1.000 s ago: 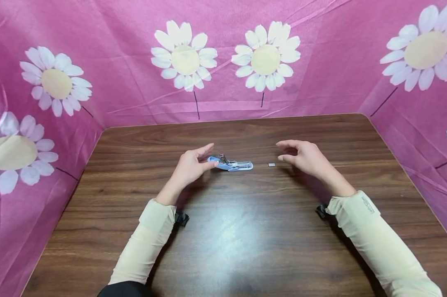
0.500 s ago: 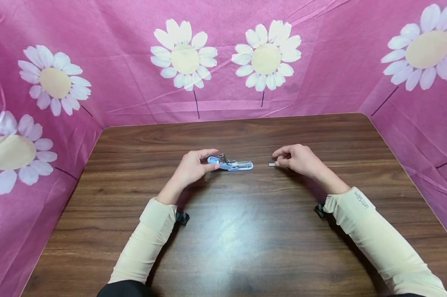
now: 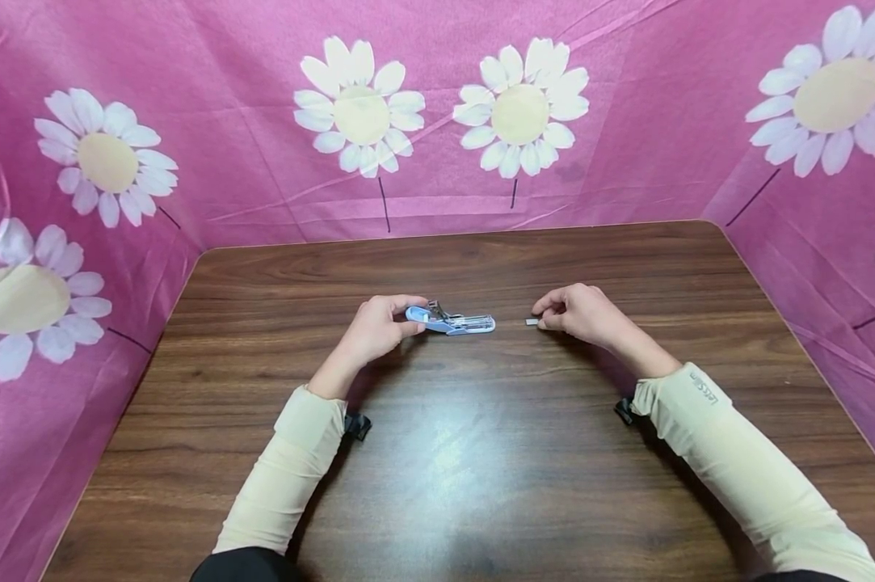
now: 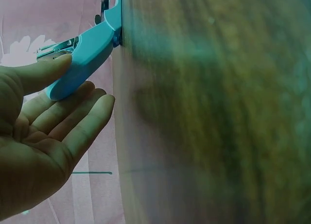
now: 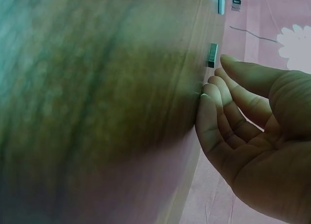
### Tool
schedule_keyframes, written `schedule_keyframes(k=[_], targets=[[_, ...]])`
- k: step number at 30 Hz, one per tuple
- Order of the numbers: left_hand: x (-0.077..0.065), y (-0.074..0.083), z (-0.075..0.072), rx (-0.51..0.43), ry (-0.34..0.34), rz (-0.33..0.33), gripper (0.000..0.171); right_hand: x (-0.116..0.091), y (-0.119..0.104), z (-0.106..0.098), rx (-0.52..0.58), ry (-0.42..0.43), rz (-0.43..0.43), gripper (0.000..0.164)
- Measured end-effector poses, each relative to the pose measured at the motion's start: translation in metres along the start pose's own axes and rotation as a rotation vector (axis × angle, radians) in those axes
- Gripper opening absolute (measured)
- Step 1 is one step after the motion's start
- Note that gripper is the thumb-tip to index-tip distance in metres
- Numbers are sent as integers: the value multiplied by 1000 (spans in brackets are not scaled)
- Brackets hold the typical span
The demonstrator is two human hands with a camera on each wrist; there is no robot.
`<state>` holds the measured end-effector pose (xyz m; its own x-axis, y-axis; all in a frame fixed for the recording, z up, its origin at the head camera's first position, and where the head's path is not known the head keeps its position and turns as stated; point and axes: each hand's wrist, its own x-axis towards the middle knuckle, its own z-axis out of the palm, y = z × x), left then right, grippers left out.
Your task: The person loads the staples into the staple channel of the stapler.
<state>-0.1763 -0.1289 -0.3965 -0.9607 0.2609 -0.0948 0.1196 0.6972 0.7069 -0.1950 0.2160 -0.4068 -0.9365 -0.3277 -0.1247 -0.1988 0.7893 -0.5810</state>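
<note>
A light-blue stapler [image 3: 457, 324] lies opened out, its metal staple channel facing up and pointing right. My left hand [image 3: 376, 327] pinches the stapler's left end between thumb and fingers. In the left wrist view, the thumb presses on the blue cover [image 4: 87, 61] and the other fingers lie beneath it. A short grey strip of staples [image 3: 531, 322] sits to the right of the stapler, a small gap apart. My right hand [image 3: 581, 314] has curled fingers, thumb and fingertips pinching the strip's right end. In the right wrist view, the strip [image 5: 212, 55] juts out just past the fingertips.
Both hands work over a brown wood-grain table [image 3: 437, 453]. A pink cloth with white daisies [image 3: 437, 202] rises behind its far edge and along both sides. Black wrist straps [image 3: 357, 426] show below each sleeve cuff.
My right hand has moved slightly left and down to the strip of staples, and its thumb and fingers have closed in. The left hand keeps its hold on the stapler, almost still.
</note>
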Motion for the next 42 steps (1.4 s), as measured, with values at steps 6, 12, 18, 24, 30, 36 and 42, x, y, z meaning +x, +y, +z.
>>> schedule_keyframes(k=[6,12,18,24,30,36,42], targets=[[0,0,0,4,-7,1,40,1,0,1,-17,-7,-3,17],[1,0,-1,6,-13,1,39,2,-2,1,-42,-12,-3,13],[2,-1,-1,7,-13,6,40,4,-2,3,-65,2,-25,8],[2,-1,-1,14,-21,10,39,6,-2,5,-114,13,-57,2],[2,-3,-3,12,-16,27,39,8,-4,6,-167,34,-99,4],[3,-3,-1,6,-20,24,38,6,-5,7,-196,39,-122,5],[3,-4,-1,8,-24,14,38,7,-4,3,-176,63,-112,5]])
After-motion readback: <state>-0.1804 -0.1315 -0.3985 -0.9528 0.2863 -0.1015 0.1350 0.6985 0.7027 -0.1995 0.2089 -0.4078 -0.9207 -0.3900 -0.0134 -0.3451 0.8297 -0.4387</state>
